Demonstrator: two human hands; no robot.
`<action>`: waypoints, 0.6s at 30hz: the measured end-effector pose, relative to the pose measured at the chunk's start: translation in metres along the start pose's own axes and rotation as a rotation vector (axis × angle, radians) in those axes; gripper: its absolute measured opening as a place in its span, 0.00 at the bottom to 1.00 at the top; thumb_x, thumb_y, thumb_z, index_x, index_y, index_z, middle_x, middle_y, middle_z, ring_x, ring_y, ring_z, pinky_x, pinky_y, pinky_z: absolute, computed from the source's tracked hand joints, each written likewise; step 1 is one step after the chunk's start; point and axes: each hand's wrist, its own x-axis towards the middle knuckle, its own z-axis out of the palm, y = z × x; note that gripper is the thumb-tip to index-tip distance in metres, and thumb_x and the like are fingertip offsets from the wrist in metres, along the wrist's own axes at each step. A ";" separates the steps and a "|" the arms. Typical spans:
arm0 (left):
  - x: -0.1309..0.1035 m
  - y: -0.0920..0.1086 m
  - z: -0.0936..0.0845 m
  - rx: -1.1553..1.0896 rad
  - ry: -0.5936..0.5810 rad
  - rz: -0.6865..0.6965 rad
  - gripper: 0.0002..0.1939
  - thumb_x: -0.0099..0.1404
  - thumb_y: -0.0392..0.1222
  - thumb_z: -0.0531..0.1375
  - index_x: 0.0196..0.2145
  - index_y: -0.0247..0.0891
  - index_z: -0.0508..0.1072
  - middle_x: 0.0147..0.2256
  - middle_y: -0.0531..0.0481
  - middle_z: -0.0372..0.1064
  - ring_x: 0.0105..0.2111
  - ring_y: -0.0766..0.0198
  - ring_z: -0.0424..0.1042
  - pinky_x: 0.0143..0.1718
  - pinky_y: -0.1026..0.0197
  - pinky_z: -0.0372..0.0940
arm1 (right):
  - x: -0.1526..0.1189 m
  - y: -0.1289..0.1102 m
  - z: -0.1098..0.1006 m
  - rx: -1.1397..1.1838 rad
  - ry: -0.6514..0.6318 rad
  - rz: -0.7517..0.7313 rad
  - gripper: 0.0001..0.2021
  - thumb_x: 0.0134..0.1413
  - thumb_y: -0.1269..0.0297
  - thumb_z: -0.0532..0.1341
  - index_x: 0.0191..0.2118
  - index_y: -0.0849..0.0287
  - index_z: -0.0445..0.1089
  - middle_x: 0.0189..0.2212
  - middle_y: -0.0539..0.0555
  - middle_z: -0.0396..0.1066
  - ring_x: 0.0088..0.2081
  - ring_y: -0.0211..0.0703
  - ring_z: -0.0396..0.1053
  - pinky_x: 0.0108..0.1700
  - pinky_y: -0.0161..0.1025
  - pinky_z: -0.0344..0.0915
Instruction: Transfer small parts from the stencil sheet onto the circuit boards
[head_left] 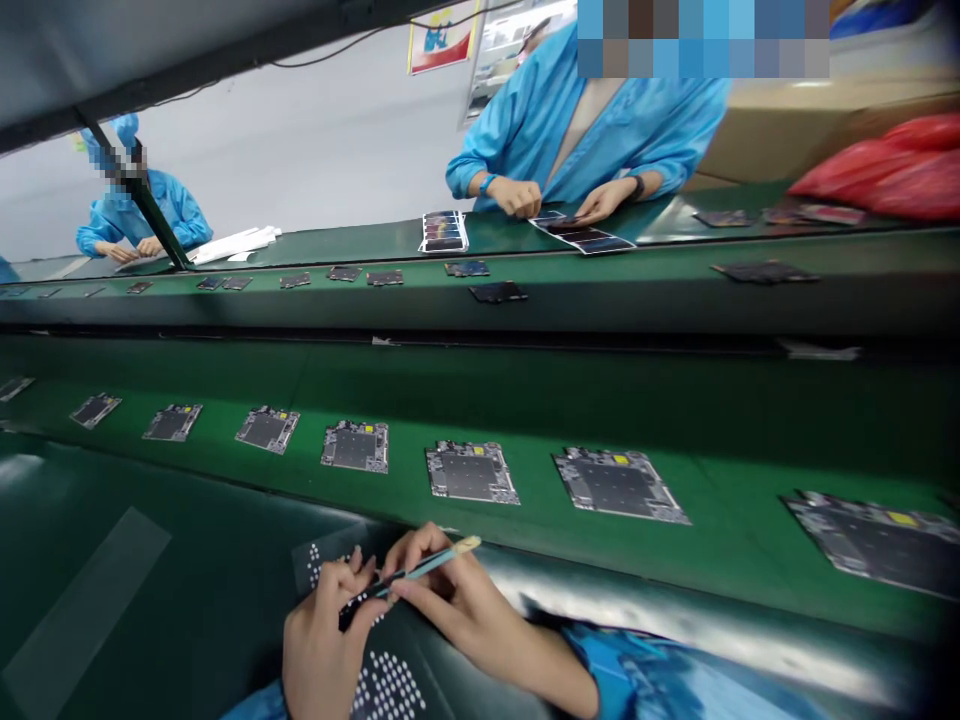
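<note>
Eight circuit boards (471,474) show on the near green belt (525,550), counting two cut by the frame edges. On the far belt (622,300), nine flat boards (499,292) are distinct; more at the far left are too small to count. Two co-workers (589,120) in blue sit across, with two printed sheets (444,232) by the nearer one. There is one red bag (892,170), one wall poster (441,38), one clear strip (90,610), one left hand (326,640), one right hand (480,605), one pen-like tool (431,564) and one dark piece (360,602).

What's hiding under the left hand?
White dots peek out past the left hand, over the dark green table. What's right under the palm can't be seen, because the hand covers it.
</note>
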 end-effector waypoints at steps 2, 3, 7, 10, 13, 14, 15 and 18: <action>0.000 0.000 0.001 -0.002 0.028 0.016 0.09 0.63 0.42 0.58 0.32 0.48 0.57 0.39 0.59 0.77 0.39 0.60 0.76 0.33 0.64 0.74 | 0.001 0.001 0.001 -0.042 0.008 -0.011 0.08 0.59 0.57 0.57 0.33 0.55 0.61 0.33 0.54 0.66 0.37 0.45 0.68 0.37 0.42 0.66; 0.000 0.000 0.002 0.001 0.043 0.026 0.09 0.63 0.43 0.58 0.32 0.48 0.57 0.39 0.60 0.77 0.39 0.61 0.76 0.33 0.64 0.74 | 0.002 0.002 0.001 -0.054 0.011 -0.015 0.08 0.59 0.57 0.57 0.33 0.55 0.62 0.33 0.54 0.66 0.37 0.45 0.68 0.38 0.42 0.67; 0.003 0.002 0.000 0.013 0.051 0.030 0.09 0.63 0.43 0.58 0.32 0.48 0.57 0.38 0.61 0.77 0.38 0.61 0.77 0.32 0.65 0.73 | 0.003 0.003 0.006 -0.038 0.036 -0.003 0.09 0.57 0.56 0.59 0.31 0.55 0.63 0.31 0.53 0.67 0.34 0.43 0.69 0.35 0.40 0.67; 0.002 -0.001 0.000 0.027 0.014 0.031 0.09 0.63 0.43 0.58 0.32 0.48 0.57 0.38 0.60 0.77 0.38 0.61 0.77 0.31 0.65 0.74 | 0.007 0.003 0.007 0.113 0.074 0.070 0.12 0.53 0.55 0.62 0.29 0.56 0.61 0.29 0.51 0.68 0.29 0.40 0.71 0.31 0.38 0.68; 0.000 -0.007 -0.002 0.106 0.035 0.091 0.08 0.64 0.42 0.58 0.36 0.49 0.59 0.42 0.57 0.76 0.41 0.59 0.76 0.35 0.62 0.74 | 0.023 -0.001 -0.001 0.334 0.176 0.149 0.16 0.47 0.54 0.67 0.30 0.56 0.58 0.26 0.48 0.70 0.25 0.37 0.72 0.31 0.37 0.70; 0.000 -0.008 -0.004 0.153 0.053 0.127 0.09 0.63 0.43 0.58 0.39 0.49 0.60 0.44 0.55 0.75 0.43 0.58 0.75 0.37 0.60 0.74 | 0.032 -0.003 -0.006 0.376 0.242 0.163 0.18 0.45 0.55 0.68 0.30 0.56 0.58 0.25 0.47 0.71 0.25 0.37 0.73 0.33 0.37 0.71; 0.002 -0.006 -0.007 0.206 0.072 0.169 0.11 0.63 0.43 0.59 0.42 0.48 0.61 0.46 0.53 0.74 0.46 0.57 0.73 0.40 0.58 0.73 | 0.043 -0.005 -0.013 0.389 0.313 0.174 0.19 0.42 0.55 0.69 0.29 0.56 0.58 0.24 0.46 0.71 0.25 0.37 0.73 0.34 0.37 0.72; 0.021 0.008 -0.015 0.360 0.124 0.288 0.17 0.62 0.46 0.60 0.47 0.44 0.62 0.52 0.45 0.69 0.54 0.51 0.65 0.47 0.51 0.70 | 0.080 -0.005 -0.032 0.341 0.479 0.189 0.22 0.37 0.54 0.70 0.29 0.56 0.57 0.21 0.46 0.72 0.26 0.41 0.75 0.36 0.40 0.74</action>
